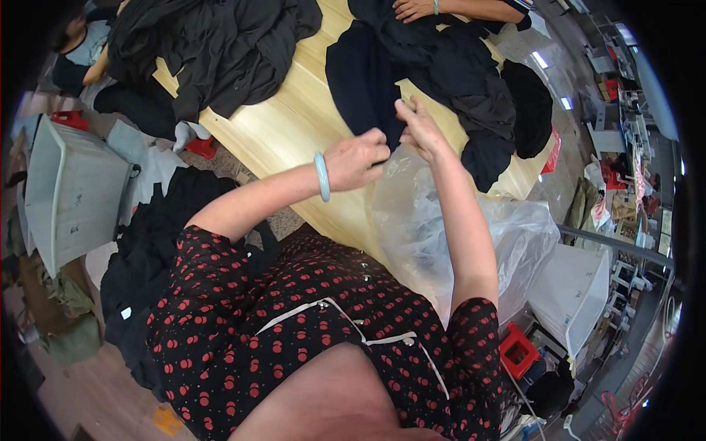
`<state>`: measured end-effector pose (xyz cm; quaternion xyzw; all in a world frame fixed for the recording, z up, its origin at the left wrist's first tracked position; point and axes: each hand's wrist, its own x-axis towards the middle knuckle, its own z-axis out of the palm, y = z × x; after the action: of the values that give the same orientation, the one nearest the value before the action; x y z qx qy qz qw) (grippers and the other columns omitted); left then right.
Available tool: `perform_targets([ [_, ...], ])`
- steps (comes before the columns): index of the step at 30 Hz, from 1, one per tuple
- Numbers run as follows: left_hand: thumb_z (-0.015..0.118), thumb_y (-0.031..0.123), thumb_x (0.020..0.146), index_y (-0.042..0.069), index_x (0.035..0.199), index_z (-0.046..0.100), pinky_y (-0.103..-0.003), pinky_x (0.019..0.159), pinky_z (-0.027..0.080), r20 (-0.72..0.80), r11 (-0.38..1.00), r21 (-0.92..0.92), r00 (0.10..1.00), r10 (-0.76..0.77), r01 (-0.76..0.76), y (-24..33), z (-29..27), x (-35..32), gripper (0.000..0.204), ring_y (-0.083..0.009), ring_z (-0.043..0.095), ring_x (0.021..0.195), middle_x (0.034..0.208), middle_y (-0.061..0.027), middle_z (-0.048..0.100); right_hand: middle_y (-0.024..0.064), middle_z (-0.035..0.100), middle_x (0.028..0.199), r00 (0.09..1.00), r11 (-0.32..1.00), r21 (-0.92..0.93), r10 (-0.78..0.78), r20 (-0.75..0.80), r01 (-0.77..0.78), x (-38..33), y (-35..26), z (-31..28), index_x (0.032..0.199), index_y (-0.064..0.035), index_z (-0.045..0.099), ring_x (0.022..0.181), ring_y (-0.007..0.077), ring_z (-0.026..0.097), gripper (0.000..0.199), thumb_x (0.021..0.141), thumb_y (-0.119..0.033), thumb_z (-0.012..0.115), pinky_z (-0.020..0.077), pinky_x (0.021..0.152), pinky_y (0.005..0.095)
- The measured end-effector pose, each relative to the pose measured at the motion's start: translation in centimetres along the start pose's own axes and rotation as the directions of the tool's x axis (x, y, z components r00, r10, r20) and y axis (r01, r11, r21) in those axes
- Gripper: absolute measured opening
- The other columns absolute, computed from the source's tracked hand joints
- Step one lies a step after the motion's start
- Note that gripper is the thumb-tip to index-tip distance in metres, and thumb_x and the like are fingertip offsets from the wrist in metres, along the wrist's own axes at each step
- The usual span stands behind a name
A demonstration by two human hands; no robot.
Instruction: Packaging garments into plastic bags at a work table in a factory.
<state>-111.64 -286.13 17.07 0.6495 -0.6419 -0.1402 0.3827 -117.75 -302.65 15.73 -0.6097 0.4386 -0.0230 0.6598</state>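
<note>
A dark navy garment (360, 77) lies lengthwise on the wooden table in front of me, its near end reaching my hands. My left hand (357, 158), with a pale bracelet on the wrist, is closed with its fingers pinched on that near end. Just right of it, my right hand (421, 131) is at the garment's edge, its fingers apart and slightly bent. Below my right hand, a clear plastic bag (412, 198) spreads over the table's near edge and hangs down under my right forearm.
Piles of dark clothes (243, 51) (471, 88) cover the table's (309, 81) far left and right. Another person's hand (414, 9) rests on the far cloth. A seated person (92, 55) is at far left. Grey bins (77, 191) (566, 290) and a red stool (519, 353) flank me.
</note>
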Motion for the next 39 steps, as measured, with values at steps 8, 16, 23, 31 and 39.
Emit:
perform_targets([
  [8, 0.057, 0.011, 0.071, -0.002, 0.07, 0.049, -0.032, 0.061, 0.043, -0.017, 0.988, -0.131, 0.997, -0.081, 0.078, -0.4, 3.0, -6.1, 0.015, -0.0278, 0.051, 0.069, 0.084, -0.0128, 0.048, 0.0058, 0.053, 0.084, 0.986, 0.921, 0.37, -0.069, -0.151, 0.121, 0.7, 5.7, 2.9, 0.101, 0.0, 0.05, 0.082, 0.0146, 0.049, 0.023, 0.08, -0.009, 0.049, 0.039, 0.076, 0.0257],
  [16, 0.054, 0.002, 0.071, 0.004, 0.121, 0.028, -0.033, 0.079, 0.041, -0.418, 0.929, -0.028, 0.84, -0.345, 0.368, -11.3, 2.4, -0.9, 0.056, -0.0298, 0.05, 0.088, 0.111, -0.0193, 0.042, -0.0005, 0.047, 0.07, 0.885, 0.779, 0.536, -0.45, 0.116, 0.326, -7.4, -3.5, 1.3, 0.1, 0.0011, 0.051, 0.069, 0.0061, 0.044, 0.021, 0.081, -0.007, 0.048, 0.0364, 0.067, 0.0174],
  [23, 0.05, 0.01, 0.072, 0.004, 0.115, 0.041, -0.036, 0.091, 0.033, -0.2, 0.963, 0.271, 0.978, 0.061, -0.005, -15.4, 3.5, 1.2, 0.044, -0.0337, 0.036, 0.111, 0.123, -0.0161, 0.036, -0.0013, 0.044, 0.065, 0.765, 0.672, 0.528, -0.641, 0.065, 0.519, -13.6, -9.1, 0.2, 0.096, 0.0015, 0.054, 0.064, 0.0049, 0.039, 0.02, 0.08, -0.01, 0.049, 0.0311, 0.061, 0.0153],
  [31, 0.045, 0.014, 0.079, -0.001, 0.092, 0.054, -0.03, 0.076, 0.041, -0.065, 0.698, -0.645, 0.888, -0.455, 0.311, -6.1, -0.6, -1.4, 0.022, -0.0279, 0.054, 0.084, 0.094, -0.0179, 0.056, -0.0026, 0.036, 0.067, 0.659, 0.432, 0.686, -0.746, -0.093, 0.586, -16.5, -10.7, -3.6, 0.106, 0.005, 0.046, 0.062, 0.0053, 0.033, 0.028, 0.082, -0.011, 0.044, 0.0287, 0.058, 0.0153],
  [39, 0.042, 0.014, 0.082, -0.005, 0.096, 0.053, -0.027, 0.076, 0.045, 0.348, -0.07, -0.907, 0.648, -0.678, 0.414, -3.1, -7.3, -1.7, 0.027, -0.0169, 0.057, 0.079, 0.09, -0.0119, 0.059, 0.0083, 0.058, 0.097, 0.629, 0.646, 0.157, -0.61, -0.482, 0.747, -11.0, -6.0, -11.8, 0.088, 0.0008, 0.059, 0.094, 0.0129, 0.051, 0.017, 0.075, -0.01, 0.055, 0.032, 0.089, 0.0247],
])
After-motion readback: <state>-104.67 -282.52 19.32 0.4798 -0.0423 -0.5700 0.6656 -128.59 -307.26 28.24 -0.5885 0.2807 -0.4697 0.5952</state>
